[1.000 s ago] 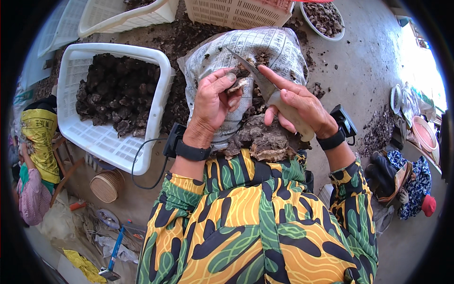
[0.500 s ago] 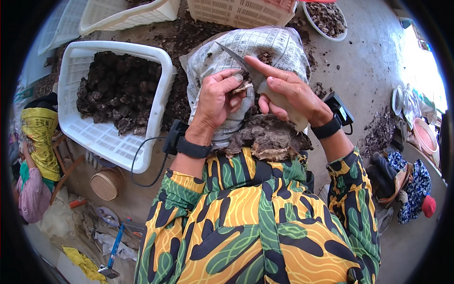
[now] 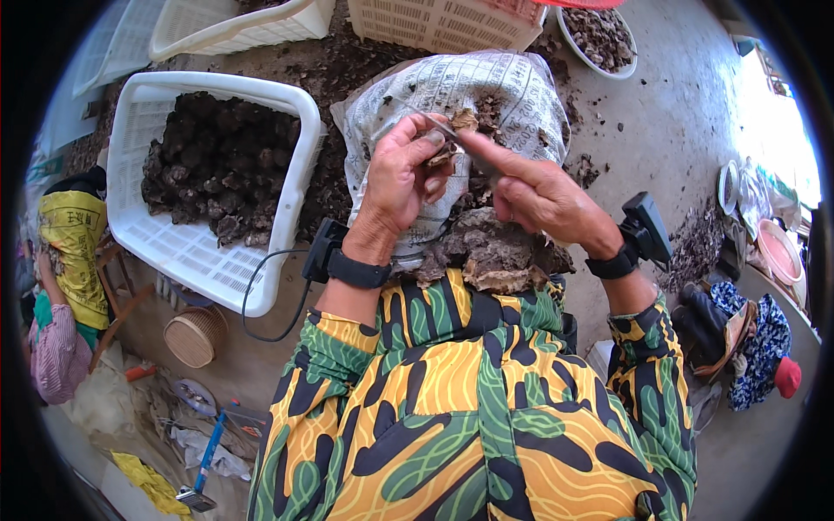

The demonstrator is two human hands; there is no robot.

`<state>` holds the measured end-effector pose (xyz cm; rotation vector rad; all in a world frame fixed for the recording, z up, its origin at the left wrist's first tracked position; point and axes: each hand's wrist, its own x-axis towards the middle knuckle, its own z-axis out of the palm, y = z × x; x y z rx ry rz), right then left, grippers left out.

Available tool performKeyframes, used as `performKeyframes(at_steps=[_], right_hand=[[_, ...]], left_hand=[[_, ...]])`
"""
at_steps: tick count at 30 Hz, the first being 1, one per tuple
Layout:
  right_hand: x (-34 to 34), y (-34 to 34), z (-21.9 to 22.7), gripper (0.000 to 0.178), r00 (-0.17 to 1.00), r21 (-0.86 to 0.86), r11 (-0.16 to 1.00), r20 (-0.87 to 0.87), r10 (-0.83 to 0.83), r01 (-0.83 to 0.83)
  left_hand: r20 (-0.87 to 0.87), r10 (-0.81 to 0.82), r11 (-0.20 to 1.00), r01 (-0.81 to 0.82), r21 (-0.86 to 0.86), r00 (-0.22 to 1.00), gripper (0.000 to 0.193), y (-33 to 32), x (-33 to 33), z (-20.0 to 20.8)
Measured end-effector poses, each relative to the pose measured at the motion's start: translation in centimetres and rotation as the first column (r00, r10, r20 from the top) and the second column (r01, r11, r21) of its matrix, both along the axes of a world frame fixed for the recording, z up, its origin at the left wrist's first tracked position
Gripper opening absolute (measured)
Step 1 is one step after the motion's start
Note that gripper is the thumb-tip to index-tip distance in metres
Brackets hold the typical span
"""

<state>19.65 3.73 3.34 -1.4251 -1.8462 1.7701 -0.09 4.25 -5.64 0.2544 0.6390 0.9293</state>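
My left hand [image 3: 395, 182] pinches a small brown piece of something like dried mushroom [image 3: 444, 156] between thumb and fingers. In my right hand [image 3: 552, 200] is a knife [image 3: 443, 128], its narrow blade aimed up and left across the top of the piece; the handle is mostly hidden by my fingers. Both hands are over a white woven sack [image 3: 486, 78] strewn with brown crumbs. A pale brown scrap [image 3: 465, 120] shows just beyond the blade. Nearer me, a large dark, rough-edged clump [image 3: 495, 247] rests at my lap.
Left of the sack, a white plastic basket [image 3: 300, 104] contains dark lumps [image 3: 221, 161]. More crates [image 3: 443, 26] stand at the far side, with a bowl of brown pieces [image 3: 599, 39] at the far right. A wicker basket [image 3: 196, 336] and another person's sleeve [image 3: 61, 352] are at left.
My right hand has rolled over, so the back of it faces up and the pale handle no longer shows. The blade now lies lower against the piece, and a pale scrap appears beyond it.
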Motion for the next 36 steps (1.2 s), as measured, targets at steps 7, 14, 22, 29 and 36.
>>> performKeyframes(at_steps=[7, 14, 22, 29, 36], right_hand=[[1.6, 1.1, -0.7, 0.055, 0.932, 0.224, 0.925, 0.127, -0.340, 0.307], [-0.6, 1.2, -1.9, 0.064, 0.961, 0.178, 0.959, 0.125, -0.245, 0.222], [-1.3, 1.1, -1.6, 0.071, 0.840, -0.083, 0.841, -0.050, -0.540, 0.535], [-2.3, 0.4, -2.1, 0.067, 0.943, 0.190, 0.932, 0.066, -0.326, 0.309], [2.3, -1.5, -0.7, 0.066, 0.960, 0.548, 0.828, 0.276, -0.045, -0.119]], left_hand=[[-0.197, -0.115, 0.989, 0.131, 0.070, 0.974, 0.021, 0.0, 0.1, 0.8], [-0.303, -0.198, 0.958, 0.249, 0.142, 0.932, 0.029, -0.2, -0.2, 1.5], [-0.316, -0.031, 0.954, 0.122, 0.273, 0.948, 0.029, -0.8, 0.9, 0.9], [-0.256, 0.010, 0.990, 0.026, 0.135, 0.967, 0.019, -0.9, 0.9, 0.8], [-0.119, 0.014, 0.998, -0.006, 0.068, 0.993, 0.020, -0.5, 0.5, -0.3]])
